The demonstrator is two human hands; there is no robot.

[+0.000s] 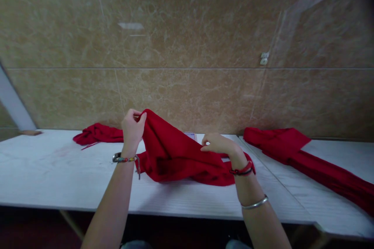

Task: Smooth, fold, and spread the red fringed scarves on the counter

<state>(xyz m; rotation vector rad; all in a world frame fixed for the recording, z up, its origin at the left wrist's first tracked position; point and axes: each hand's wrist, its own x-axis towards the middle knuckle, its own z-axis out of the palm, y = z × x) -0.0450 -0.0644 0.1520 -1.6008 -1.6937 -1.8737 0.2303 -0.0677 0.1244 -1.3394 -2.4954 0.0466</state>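
Note:
A piece of red cloth (pixel 181 151) is partly lifted off the white table, its lower part resting in folds on the surface. My left hand (pixel 133 126) pinches its raised upper left corner between thumb and fingers. Over the right part of the cloth is my right hand (pixel 217 144), fingers bent, with a gap showing between thumb and forefinger. The right thumb is at the cloth's upper edge; whether it touches cannot be made out.
Another crumpled red cloth (pixel 101 134) lies at the back left of the white table (pixel 73 175). Long folded red fabric (pixel 292 149) stretches across the right side. Behind the lifted cloth, a small flat object (pixel 191 136) is mostly hidden. A tan marbled wall (pixel 187 85) borders the table's back.

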